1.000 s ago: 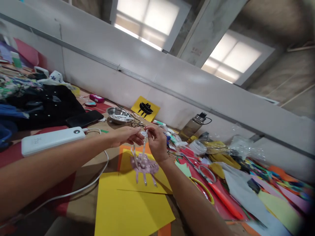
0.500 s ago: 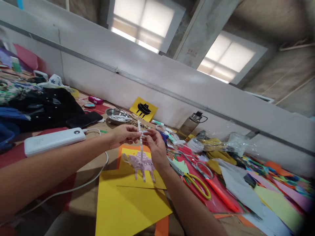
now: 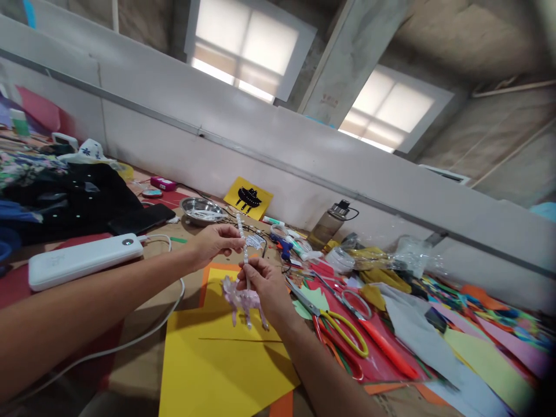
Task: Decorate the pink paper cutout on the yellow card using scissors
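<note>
A narrow whitish strip that looks like a row of beads (image 3: 245, 255) stands nearly upright between my hands. My left hand (image 3: 217, 242) pinches it near its upper part, fingers closed. Lower down, my right hand (image 3: 266, 288) has thumb and fingers closed on the same strip. Below them lies a pale purple cut-out shape (image 3: 248, 301) with several downward prongs, partly hidden by my right hand. It rests on yellow paper (image 3: 217, 370), with orange paper (image 3: 281, 405) showing underneath.
Left of my hands are a white power bank (image 3: 82, 262) with a cable, and a metal bowl (image 3: 202, 219). A yellow card (image 3: 232, 200) with a black cut-out leans at the wall. Yellow-handled scissors (image 3: 347, 333), a bottle (image 3: 330, 223) and paper scraps lie right.
My right hand has moved down along the strip, and my hands are now further apart. The view has shifted slightly. Both hands still grip the strip.
</note>
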Demonstrator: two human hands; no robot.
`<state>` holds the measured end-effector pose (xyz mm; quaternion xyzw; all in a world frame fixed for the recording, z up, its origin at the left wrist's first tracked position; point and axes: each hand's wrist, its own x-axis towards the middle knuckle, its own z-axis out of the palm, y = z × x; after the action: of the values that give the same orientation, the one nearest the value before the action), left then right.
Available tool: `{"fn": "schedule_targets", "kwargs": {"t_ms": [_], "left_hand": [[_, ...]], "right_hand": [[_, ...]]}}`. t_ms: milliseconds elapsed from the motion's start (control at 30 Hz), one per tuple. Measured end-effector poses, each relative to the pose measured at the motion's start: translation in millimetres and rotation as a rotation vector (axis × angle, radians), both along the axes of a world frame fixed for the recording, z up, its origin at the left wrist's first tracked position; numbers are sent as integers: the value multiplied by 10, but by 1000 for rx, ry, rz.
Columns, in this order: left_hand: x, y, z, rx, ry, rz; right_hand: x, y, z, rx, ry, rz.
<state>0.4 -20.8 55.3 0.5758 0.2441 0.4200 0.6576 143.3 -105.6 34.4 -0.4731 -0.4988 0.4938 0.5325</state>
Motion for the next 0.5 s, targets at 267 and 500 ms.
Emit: {"fn": "schedule_targets", "kwargs": {"t_ms": [267, 500], "left_hand": [[32, -33, 12, -26, -60, -11], [49, -68, 36, -64, -94, -47]], "right_hand": [[-38, -20, -11, -28, 43, 25], [-76, -65, -1, -54, 18, 50]]}}
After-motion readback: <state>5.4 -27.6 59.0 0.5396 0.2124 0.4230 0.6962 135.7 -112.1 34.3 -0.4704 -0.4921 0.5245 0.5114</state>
